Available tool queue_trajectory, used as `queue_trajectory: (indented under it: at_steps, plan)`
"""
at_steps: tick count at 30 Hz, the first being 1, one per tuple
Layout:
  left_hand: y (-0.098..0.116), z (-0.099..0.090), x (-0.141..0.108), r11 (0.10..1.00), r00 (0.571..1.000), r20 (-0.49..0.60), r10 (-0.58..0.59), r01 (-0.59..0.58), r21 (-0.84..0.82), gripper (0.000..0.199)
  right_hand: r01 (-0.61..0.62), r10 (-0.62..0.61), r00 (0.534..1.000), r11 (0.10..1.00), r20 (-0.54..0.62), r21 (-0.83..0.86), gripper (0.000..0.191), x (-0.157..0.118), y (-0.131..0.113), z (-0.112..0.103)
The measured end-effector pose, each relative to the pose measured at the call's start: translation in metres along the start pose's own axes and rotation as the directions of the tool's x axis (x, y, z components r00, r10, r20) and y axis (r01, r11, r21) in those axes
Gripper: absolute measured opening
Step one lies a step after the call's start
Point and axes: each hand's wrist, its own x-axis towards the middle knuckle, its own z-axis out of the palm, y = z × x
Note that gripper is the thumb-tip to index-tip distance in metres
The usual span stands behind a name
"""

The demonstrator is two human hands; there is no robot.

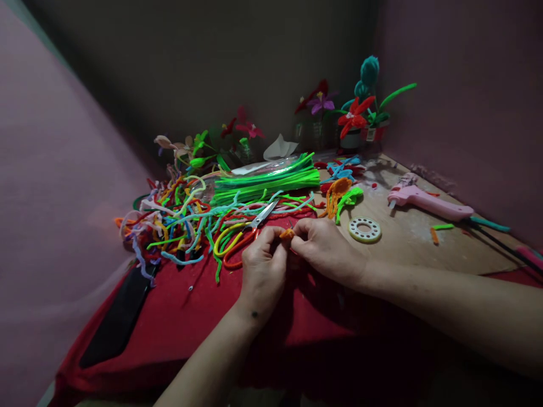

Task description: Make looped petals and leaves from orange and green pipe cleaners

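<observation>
Orange piece (pixel 287 234), clamped in fingers of left hand (pixel 265 265) and right hand (pixel 328 249), scissors (pixel 255 221) alongside, red cloth (pixel 199 322) edge nearer

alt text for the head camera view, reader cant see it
Two bare hands, left and right, pinch a small orange piece above a red cloth. Scissors and jumbled, colourful fuzzy stems lie left; a pink glue gun lies right, with fuzzy flowers behind.
</observation>
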Motion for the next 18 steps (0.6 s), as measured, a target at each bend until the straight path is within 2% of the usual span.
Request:
queue_trajectory:
  at_steps: [2, 5, 9, 12, 15, 18]
  plan:
    - [-0.001, -0.001, 0.0, 0.998, 0.999, -0.016, 0.033, -0.032, 0.059, 0.004, 0.074, -0.077, 0.997, 0.991, -0.022, -0.108, 0.014, 0.0, 0.002, 0.001]
    - [0.002, -0.003, 0.002, 1.0, 1.0, 0.006, -0.018, 0.018, -0.015, 0.003, 0.106, -0.109, 0.994, 0.984, -0.016, -0.141, 0.013, 0.0, 0.003, 0.002]
    - [0.008, -0.004, 0.004, 0.977, 0.988, 0.03, -0.154, 0.157, -0.148, 0.009, 0.017, -0.026, 0.995, 0.996, 0.096, 0.092, 0.014, 0.001, 0.0, -0.002]
    - [0.011, -0.006, 0.007, 0.961, 0.976, 0.05, -0.213, 0.218, -0.169, 0.01, -0.048, -0.008, 0.982, 0.957, 0.189, 0.287, 0.016, 0.004, 0.0, -0.004]
    - [0.011, -0.011, 0.01, 0.967, 0.976, 0.075, -0.206, 0.215, -0.137, 0.011, -0.162, 0.046, 0.968, 0.868, 0.248, 0.469, 0.013, 0.006, 0.002, -0.004]
    - [0.011, -0.019, 0.014, 0.959, 0.968, 0.126, -0.217, 0.235, -0.16, 0.018, -0.308, 0.117, 0.931, 0.759, 0.345, 0.574, 0.015, 0.008, 0.004, -0.003]
